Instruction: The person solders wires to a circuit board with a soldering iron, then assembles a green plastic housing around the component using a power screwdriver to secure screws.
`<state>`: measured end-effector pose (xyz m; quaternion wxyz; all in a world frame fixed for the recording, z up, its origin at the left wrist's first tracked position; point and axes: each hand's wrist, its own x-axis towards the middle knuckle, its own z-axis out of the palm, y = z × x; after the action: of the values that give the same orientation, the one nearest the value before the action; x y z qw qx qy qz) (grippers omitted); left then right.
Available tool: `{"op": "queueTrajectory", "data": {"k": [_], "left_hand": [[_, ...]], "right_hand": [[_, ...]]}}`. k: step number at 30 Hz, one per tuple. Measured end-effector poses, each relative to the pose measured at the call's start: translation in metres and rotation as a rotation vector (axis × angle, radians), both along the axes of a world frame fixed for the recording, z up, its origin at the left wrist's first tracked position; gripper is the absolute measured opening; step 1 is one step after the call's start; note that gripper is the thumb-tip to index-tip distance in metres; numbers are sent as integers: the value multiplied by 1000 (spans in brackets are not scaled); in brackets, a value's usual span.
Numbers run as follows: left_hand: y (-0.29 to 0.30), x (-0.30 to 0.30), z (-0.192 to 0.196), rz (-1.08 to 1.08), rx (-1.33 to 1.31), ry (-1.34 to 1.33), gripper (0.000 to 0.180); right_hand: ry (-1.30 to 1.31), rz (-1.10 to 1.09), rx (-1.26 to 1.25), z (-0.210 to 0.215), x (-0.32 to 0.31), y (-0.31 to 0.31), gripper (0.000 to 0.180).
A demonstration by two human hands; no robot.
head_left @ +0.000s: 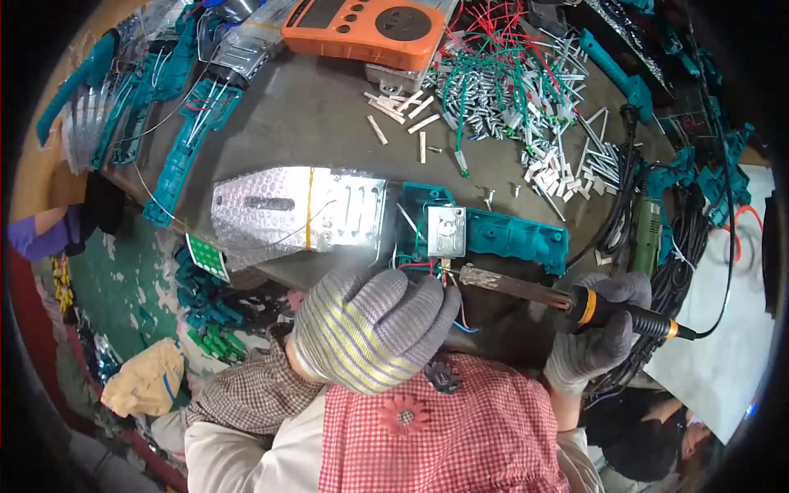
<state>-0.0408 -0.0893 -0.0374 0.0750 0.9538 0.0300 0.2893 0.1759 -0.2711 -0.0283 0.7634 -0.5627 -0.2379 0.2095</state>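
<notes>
My left hand (374,329), in a striped grey glove, has its fingers together around thin wires (417,264) at the front of a teal plastic housing (518,238). My right hand (598,333), also gloved, grips the black handle of a soldering iron (526,289). The iron's tip is close to my left fingertips, by the wires; whether it touches them I cannot tell. A square metal part (446,232) sits on the housing. To its left is a slotted metal plate (353,209), partly covered in bubble wrap (263,209) and bound with a yellow band.
Behind lie an orange multimeter (366,29), piled screws (485,107), red and green wires (493,20), and white pieces (423,148). More teal housings (197,140) are at the left. A green power tool (647,234) and black cables (686,246) lie at the right.
</notes>
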Motion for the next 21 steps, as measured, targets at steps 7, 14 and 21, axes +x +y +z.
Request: {"op": "queueTrajectory", "data": {"k": [7,14,21], "left_hand": [[3,-2,0,-31,-40,8,48],[4,-5,1,-54,-94,40,52],[2,-5,-6,-37,-92,-50,50]], "right_hand": [[-171,-16,-73,15,-4,8,56],[-353,116,-94,26,1,-2,55],[-247,-12,-240,34,-5,4,70]]}}
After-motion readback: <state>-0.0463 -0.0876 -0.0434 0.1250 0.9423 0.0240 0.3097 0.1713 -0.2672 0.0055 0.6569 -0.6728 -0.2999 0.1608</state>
